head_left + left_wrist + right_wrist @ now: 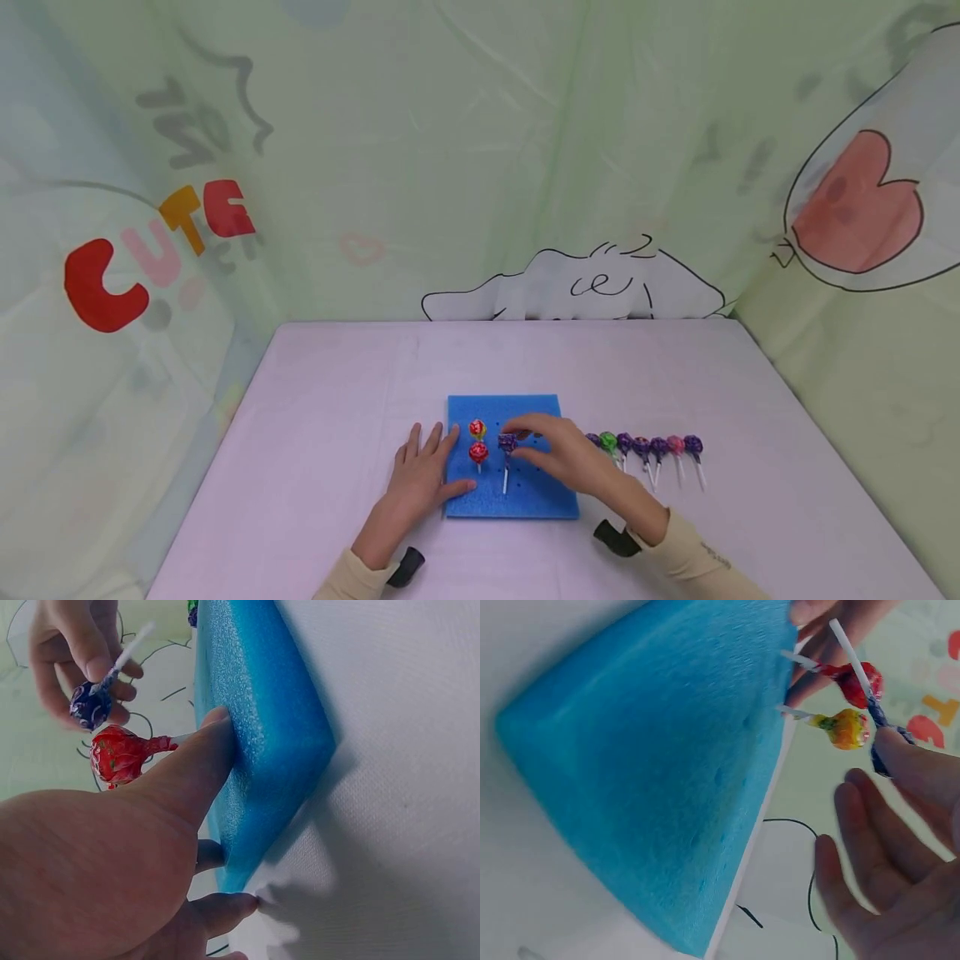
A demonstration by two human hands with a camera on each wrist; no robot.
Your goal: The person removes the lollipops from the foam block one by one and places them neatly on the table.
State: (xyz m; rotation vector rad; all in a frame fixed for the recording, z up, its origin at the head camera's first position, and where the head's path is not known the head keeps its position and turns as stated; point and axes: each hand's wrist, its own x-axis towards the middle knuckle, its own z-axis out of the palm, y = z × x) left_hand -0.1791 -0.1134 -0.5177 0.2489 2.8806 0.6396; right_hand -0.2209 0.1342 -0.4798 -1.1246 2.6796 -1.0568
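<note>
A blue foam block (540,500) with small holes lies flat on the table. My left hand (420,483) rests on its left edge, fingers spread, thumb (202,754) pressed on the top face. Between thumb and fingertips my right hand (566,450) pinches a purple-wrapped lollipop (507,442) by its head, over the block. Its white stick (851,656) points down, clear of the foam in the wrist views. Left of it, a red lollipop (478,452) and a yellow-and-red lollipop (477,429) stand upright with their sticks in the foam.
Right of the block, a row of several wrapped lollipops lies on the white table (337,400), among them a green one (607,442) and a pink one (675,445); my right hand and forearm partly cover it. Printed curtains (420,167) hang behind and at both sides.
</note>
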